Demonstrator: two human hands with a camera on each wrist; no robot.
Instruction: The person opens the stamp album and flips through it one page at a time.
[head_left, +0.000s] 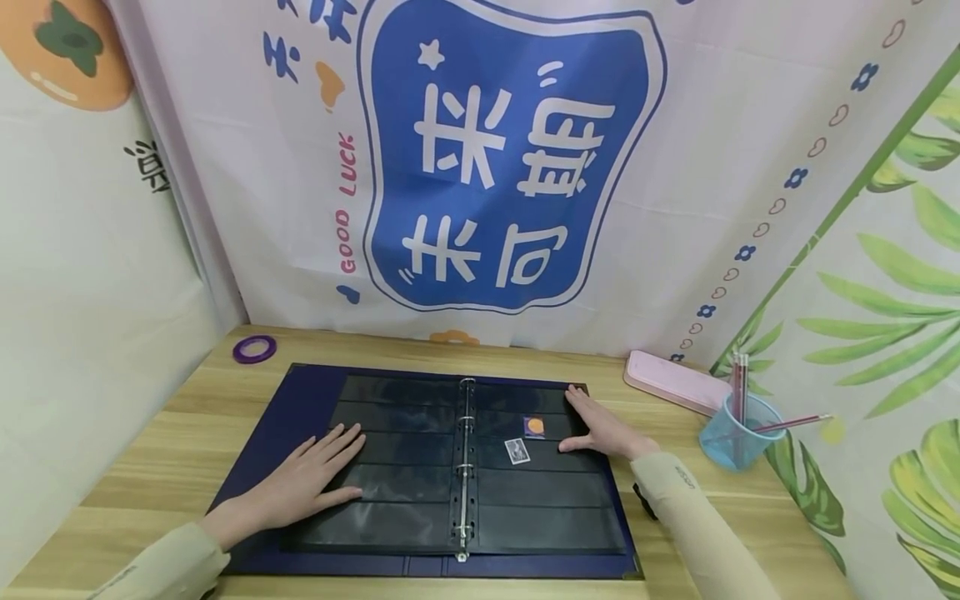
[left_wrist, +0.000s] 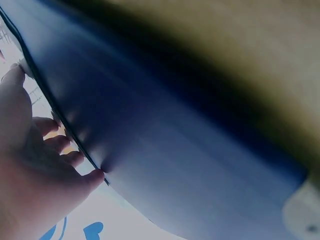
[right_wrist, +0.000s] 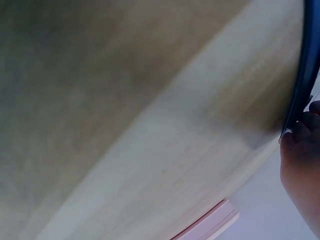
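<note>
A dark blue ring binder (head_left: 258, 450) lies spread on the wooden table, with black pocket pages on both sides of its metal rings (head_left: 466, 450). My left hand (head_left: 303, 475) rests on the left page, fingers straight and spread. At the outer edge of the right page, my right hand (head_left: 600, 427) touches the sheet with fingers extended and thumb apart. Between the rings and that hand are two small stamps on the right page: one with an orange disc (head_left: 534, 427), and a tilted grey one (head_left: 517, 452) just below it.
A purple tape roll (head_left: 254, 349) sits at the back left of the table. At the back right is a pink case (head_left: 675, 382), beside a blue mesh cup (head_left: 738, 442) holding several pencils. Printed cloth (head_left: 300, 208) hangs behind the table.
</note>
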